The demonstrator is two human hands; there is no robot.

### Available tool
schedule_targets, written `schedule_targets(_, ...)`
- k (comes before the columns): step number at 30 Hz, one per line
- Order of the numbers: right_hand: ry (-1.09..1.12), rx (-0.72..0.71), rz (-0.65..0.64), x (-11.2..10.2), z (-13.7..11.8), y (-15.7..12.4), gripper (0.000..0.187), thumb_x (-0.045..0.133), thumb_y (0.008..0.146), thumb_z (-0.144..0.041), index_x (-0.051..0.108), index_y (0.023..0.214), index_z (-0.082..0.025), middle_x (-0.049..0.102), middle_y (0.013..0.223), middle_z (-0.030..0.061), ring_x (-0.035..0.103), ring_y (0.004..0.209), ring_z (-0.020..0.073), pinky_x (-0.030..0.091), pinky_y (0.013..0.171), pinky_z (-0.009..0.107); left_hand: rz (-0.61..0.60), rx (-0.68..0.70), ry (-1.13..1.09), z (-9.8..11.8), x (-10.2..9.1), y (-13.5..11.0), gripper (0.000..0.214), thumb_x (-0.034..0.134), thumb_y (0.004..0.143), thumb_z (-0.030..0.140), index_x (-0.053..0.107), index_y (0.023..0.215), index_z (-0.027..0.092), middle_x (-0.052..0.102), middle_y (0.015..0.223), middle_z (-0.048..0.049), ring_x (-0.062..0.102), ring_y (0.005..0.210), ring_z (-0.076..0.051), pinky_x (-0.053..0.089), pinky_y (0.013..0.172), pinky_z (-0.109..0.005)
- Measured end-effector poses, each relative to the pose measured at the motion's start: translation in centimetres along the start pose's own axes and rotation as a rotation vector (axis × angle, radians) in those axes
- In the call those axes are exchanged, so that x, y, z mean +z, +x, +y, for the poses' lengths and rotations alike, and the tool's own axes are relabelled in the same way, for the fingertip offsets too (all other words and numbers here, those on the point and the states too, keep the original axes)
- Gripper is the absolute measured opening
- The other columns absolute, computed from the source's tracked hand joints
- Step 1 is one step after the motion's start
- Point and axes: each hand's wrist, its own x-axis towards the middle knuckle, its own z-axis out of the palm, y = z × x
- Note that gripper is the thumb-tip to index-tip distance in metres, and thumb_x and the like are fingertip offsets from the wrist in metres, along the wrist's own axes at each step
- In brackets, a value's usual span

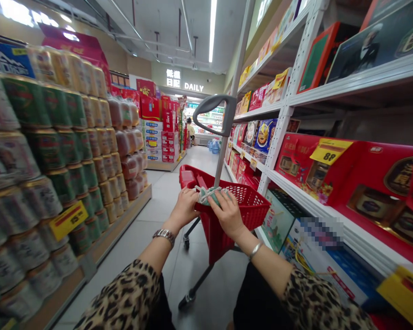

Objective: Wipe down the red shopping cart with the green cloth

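A red plastic shopping basket on wheels (pixel 251 206) stands in the aisle in front of me, its grey pull handle (pixel 215 112) raised on a long pole. Both my hands rest at the basket's near rim. My left hand (pixel 185 207) is closed on a small pale green bundle with a cord (pixel 206 195). My right hand (pixel 227 211) lies over the same bundle with its fingers curled on it. I wear a metal watch on the left wrist and a bracelet on the right, with leopard-print sleeves.
Stacked drink cans (pixel 55 151) fill the left shelving, with a yellow price tag (pixel 68 220). Red gift boxes (pixel 358 178) line white shelves on the right. The grey tiled aisle (pixel 165 192) runs ahead to red carton stacks (pixel 165 133) and a "DAILY" sign (pixel 193 87).
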Motion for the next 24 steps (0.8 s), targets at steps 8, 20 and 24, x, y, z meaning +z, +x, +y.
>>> schedule_targets(8,0.050,0.220,-0.003,1.6,-2.2,-3.3,0.039,0.052,0.097,-0.007,0.072,0.125,-0.025,0.070,0.136,0.0128,0.062,0.128,0.0262,0.043,0.111,0.049,0.015,0.035,-0.012,-0.4,-0.3,0.2,0.013,0.070,0.069,0.022,0.059,0.077,0.022,0.066,0.085,-0.0074,0.061,0.093,-0.028,0.047,0.100,-0.049)
schedule_targets(20,0.025,0.474,-0.110,3.5,2.0,-9.6,0.055,0.045,0.079,0.004,0.071,0.120,-0.021,0.074,0.127,0.0136,0.065,0.119,0.0244,0.038,0.107,0.046,0.028,0.043,-0.016,-1.7,-0.6,0.4,0.012,0.068,0.069,0.023,0.057,0.074,0.022,0.063,0.083,-0.0071,0.060,0.092,-0.028,0.048,0.100,-0.048)
schedule_targets(24,0.019,0.551,-0.123,3.6,3.9,-10.1,0.054,0.045,0.072,0.006,0.072,0.113,-0.017,0.077,0.117,0.0136,0.069,0.108,0.0243,0.040,0.100,0.042,0.006,0.044,-0.018,-2.1,-0.7,0.7,0.015,0.070,0.067,0.023,0.055,0.072,0.022,0.064,0.085,-0.0071,0.061,0.093,-0.028,0.049,0.097,-0.047)
